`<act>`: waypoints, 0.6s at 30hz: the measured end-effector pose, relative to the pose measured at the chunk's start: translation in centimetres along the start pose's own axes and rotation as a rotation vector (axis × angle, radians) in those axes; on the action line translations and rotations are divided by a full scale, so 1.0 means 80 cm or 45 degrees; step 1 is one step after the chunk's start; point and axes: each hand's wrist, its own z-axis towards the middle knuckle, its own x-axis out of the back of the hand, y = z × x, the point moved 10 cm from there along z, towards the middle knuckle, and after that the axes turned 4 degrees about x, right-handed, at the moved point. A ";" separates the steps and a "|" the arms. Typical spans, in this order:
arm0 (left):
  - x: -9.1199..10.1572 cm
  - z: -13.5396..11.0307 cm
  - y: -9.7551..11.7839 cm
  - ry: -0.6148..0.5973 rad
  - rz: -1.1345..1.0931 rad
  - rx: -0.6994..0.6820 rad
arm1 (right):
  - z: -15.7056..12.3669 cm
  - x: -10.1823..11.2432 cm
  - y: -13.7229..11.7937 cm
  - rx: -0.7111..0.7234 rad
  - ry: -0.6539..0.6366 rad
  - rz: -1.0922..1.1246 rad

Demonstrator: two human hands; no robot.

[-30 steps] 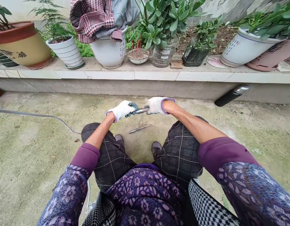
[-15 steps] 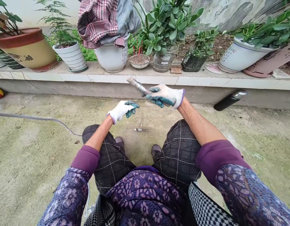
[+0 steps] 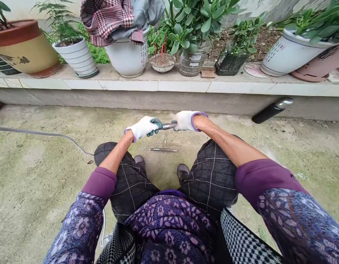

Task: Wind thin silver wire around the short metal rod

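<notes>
Both hands wear white knitted gloves with green-coated palms and purple cuffs. Between them lies a short rod wound with shiny silvery wire [image 3: 168, 126], roughly level above the ground. My left hand [image 3: 147, 127] is closed around its left end. My right hand [image 3: 185, 121], back turned upward, grips the right end; its fingers are mostly hidden under the glove's back. Below, on the ground between my shoes, rests a thin dark metal rod [image 3: 163, 150], apart from both hands.
A tiled ledge [image 3: 131, 85] runs across the front, bearing several potted plants, a checked cloth [image 3: 109, 22] over a white pot, and a bowl with red incense sticks [image 3: 163, 63]. A black flask [image 3: 271, 110] leans against it. A grey hose [image 3: 48, 132] crosses the ground at left.
My right hand has come down and turned over, lowering the wire-wound rod from its raised slant. My left hand, formerly apart from the rod, now holds its left end.
</notes>
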 end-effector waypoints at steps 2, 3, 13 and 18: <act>0.006 0.000 0.003 0.026 -0.044 -0.019 | -0.002 0.021 0.006 -0.045 0.082 -0.027; 0.008 0.001 0.005 0.034 -0.079 -0.035 | -0.005 0.032 0.007 -0.055 0.133 -0.003; 0.019 -0.003 0.018 0.016 -0.270 -0.173 | -0.026 0.059 -0.001 0.032 0.362 1.078; 0.024 0.004 0.007 0.055 -0.247 -0.104 | -0.050 0.057 -0.034 0.391 0.034 1.363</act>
